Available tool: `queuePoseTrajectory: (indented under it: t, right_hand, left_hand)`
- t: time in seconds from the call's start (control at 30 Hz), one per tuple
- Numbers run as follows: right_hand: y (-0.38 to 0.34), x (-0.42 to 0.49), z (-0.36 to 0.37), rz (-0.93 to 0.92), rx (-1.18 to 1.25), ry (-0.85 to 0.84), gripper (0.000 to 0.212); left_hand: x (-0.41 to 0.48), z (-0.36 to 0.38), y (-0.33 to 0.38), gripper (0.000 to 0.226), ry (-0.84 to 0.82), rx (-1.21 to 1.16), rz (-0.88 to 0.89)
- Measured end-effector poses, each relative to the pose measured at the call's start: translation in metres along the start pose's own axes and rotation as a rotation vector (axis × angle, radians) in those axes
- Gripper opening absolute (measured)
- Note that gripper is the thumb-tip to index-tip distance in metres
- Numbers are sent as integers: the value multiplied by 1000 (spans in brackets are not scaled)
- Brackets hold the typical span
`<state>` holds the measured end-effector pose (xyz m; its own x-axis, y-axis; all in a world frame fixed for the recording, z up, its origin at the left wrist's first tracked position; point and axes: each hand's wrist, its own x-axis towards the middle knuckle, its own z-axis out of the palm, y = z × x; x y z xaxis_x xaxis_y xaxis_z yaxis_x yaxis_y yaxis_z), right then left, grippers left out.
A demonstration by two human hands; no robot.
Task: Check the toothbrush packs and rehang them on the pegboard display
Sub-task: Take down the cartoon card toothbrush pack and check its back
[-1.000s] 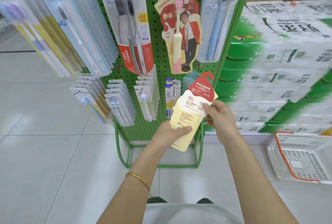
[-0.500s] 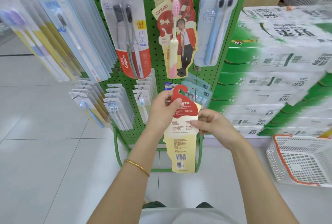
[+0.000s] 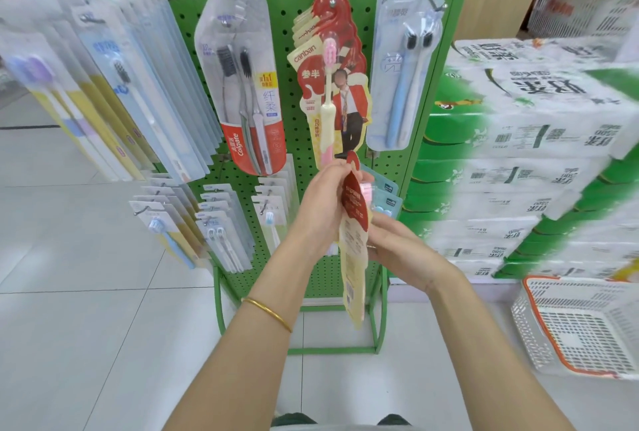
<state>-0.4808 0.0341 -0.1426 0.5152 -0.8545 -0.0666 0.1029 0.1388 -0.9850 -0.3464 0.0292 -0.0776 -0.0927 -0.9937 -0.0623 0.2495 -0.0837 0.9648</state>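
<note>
I hold a red-and-cream toothbrush pack [image 3: 353,257] upright and nearly edge-on in front of the green pegboard [image 3: 290,8]. My left hand [image 3: 321,206] grips its red top, thumb near the hanging hook. My right hand [image 3: 397,247] holds the pack's right side at mid height, its fingers behind the card. Directly above hangs a row of matching red packs [image 3: 332,84] on a peg, with a pink brush facing out. A Colgate pack [image 3: 242,84] hangs to their left and a pale blue twin pack [image 3: 404,71] to their right.
Long clear packs [image 3: 114,91] jut out from the board's left side, with smaller packs [image 3: 211,230] on lower pegs. Stacked green-and-white cartons [image 3: 518,167] stand to the right. A white plastic basket with an orange rim [image 3: 574,323] sits on the tiled floor.
The pack turned from flat with its back to me to nearly edge-on and rose toward the matching row. My left hand shifted from the pack's bottom to its red top.
</note>
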Motion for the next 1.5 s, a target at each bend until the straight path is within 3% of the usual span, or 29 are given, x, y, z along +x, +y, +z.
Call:
queuePoseTrajectory:
  t: [0.17,0.37,0.5,0.63,0.8,1.03,1.27,1.5]
  right_hand:
    - [-8,5,0,-72,-48,69,66]
    - [-29,5,-3,-204,-103,278,33]
    - [-49,11,4,-270,-235,488,31]
    - [-72,16,15,-357,-387,630,23]
    - [-94,27,26,-481,-366,584,12]
    - [-125,43,41,-617,-328,576,12]
    - [-139,62,43,-614,-361,585,11]
    - [-139,73,39,-542,-417,610,9]
  left_hand:
    - [1,5,11,31,-100,-122,-59]
    - [-2,-4,29,26,-98,-36,38]
    - [-5,-14,40,30,-111,133,151]
    - [-5,-18,54,11,4,299,315]
    - [-4,-21,65,13,81,344,391]
    - [4,-15,89,18,214,274,566]
    - [19,-16,100,18,318,321,638]
    - [31,-17,95,16,444,539,635]
